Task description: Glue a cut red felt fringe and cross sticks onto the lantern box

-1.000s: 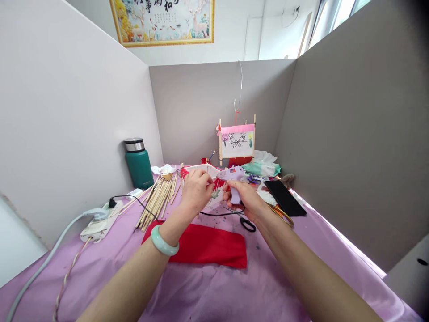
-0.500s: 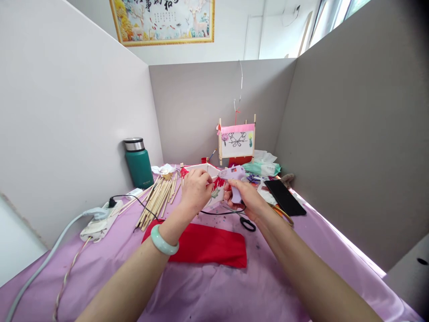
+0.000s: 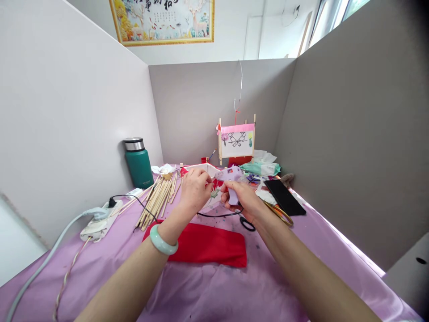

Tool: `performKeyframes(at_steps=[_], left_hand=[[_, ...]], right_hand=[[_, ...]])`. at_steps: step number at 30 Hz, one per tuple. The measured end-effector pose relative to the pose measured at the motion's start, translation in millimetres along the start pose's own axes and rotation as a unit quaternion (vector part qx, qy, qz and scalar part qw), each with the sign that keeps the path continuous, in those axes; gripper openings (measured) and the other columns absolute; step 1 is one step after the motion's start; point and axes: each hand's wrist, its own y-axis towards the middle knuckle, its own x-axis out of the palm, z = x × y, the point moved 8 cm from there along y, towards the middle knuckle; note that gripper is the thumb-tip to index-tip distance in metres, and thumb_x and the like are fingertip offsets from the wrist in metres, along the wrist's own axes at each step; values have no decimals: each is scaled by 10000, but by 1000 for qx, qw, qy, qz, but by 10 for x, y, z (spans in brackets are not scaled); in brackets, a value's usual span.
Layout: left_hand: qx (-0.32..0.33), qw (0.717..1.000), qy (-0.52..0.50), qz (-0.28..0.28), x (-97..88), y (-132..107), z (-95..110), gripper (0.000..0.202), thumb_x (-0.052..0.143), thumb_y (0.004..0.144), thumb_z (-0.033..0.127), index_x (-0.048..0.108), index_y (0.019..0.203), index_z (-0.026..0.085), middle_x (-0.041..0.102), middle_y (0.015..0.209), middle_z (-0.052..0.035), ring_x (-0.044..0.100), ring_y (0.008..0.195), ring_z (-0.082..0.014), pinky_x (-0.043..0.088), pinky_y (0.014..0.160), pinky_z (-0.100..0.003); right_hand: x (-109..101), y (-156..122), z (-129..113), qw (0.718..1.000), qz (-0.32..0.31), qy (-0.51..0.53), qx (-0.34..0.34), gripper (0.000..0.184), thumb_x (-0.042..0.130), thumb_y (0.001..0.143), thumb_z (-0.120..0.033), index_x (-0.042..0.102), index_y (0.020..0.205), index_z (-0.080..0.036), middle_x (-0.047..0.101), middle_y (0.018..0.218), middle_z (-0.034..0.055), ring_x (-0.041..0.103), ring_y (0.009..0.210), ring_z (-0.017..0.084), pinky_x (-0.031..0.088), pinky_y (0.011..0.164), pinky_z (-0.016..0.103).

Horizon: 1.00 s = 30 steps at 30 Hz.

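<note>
Both hands are mid-desk, nearer the far edge. Right hand (image 3: 243,197) is wrapped round a pale purple glue gun (image 3: 233,173), nozzle toward the left hand. Can't tell from here if the tip touches anything

Left hand (image 3: 195,190) is up against a white panelled frame (image 3: 207,168) with red trim (image 3: 219,183), fingers bent in; can't tell what, if anything, is pinched. Frame sits past the middle toward the desk's far edge, partly behind that hand. Pale green bangle (image 3: 162,241) on the left wrist

Black cord (image 3: 219,215) runs below the hands. Folded red cloth (image 3: 211,246) lies on the purple desk cover (image 3: 261,286), nearer side, partly under the left forearm. Black scissor handle (image 3: 248,230) just beside the right wrist, gold handle (image 3: 287,220) past it, phone (image 3: 284,197) by the right edge

Wooden sticks (image 3: 157,201) in a loose pile left of the frame, green bottle (image 3: 139,165) upright near the far left corner, power strip (image 3: 100,226) at the left edge. Picture-sided lantern (image 3: 237,144) hangs at the far edge
</note>
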Motion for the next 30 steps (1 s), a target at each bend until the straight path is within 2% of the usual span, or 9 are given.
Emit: performKeyframes(at_steps=[10,12,14,16,18,19,21,25,30], left_hand=[[3,1000,1,6,-10,-6,-3,69,621,747,125,616,710,183,636,838,-48,558,903,-232,431,851,-384],[7,1000,2,6,-7,-2,-10,73,615,748,123,612,706,182,636,838,-51,558,898,-233,430,850,-384],[7,1000,-1,2,-1,5,-18,75,608,750,120,611,706,180,637,845,-51,559,894,-230,432,845,-379],[2,1000,-5,-3,3,15,-25,75,608,750,118,611,706,178,641,853,-51,560,896,-226,436,842,-372],[-6,1000,-8,-7,2,28,-31,71,610,756,132,611,702,178,644,850,-50,563,900,-227,438,841,-371],[-9,1000,-9,-9,1,36,-34,73,609,761,142,610,698,179,645,844,-50,565,899,-227,438,842,-373],[-13,1000,-11,-12,-2,53,-43,85,604,770,161,604,689,183,647,826,-46,569,889,-225,438,845,-377],[-24,1000,-14,-13,0,86,-105,87,598,763,176,596,678,193,645,788,-40,577,850,-218,445,822,-368],[-55,998,-11,-21,36,104,-216,78,582,752,182,608,679,192,645,749,-38,587,807,-215,452,766,-352]], right_hand=[[6,-69,-42,999,-22,19,-23,238,519,773,-398,542,746,-163,577,577,-6,488,416,77,285,370,175],[-105,-120,-56,999,0,-17,-33,242,499,782,-413,538,765,-174,578,592,-5,490,420,88,282,375,191],[-258,-196,-46,990,41,-134,-36,255,475,796,-428,538,767,-183,596,613,8,505,437,107,306,402,215],[-412,-290,-40,934,99,-339,-48,272,469,809,-438,557,777,-182,639,670,48,569,527,150,365,484,245],[-486,-373,6,824,142,-546,-55,280,474,818,-424,589,830,-168,680,762,110,637,694,225,407,595,285],[-491,-395,81,773,143,-616,-44,295,468,826,-416,602,869,-157,690,798,140,652,760,263,416,634,308],[-466,-411,266,712,124,-691,-26,342,429,857,-409,616,928,-133,697,845,176,663,818,304,427,667,341],[-385,-405,480,670,95,-736,-26,422,435,873,-463,632,981,-106,693,935,198,667,870,319,445,686,352],[-375,-349,289,701,69,-708,-43,505,488,816,-622,674,884,-157,700,892,155,657,847,285,428,679,319]])
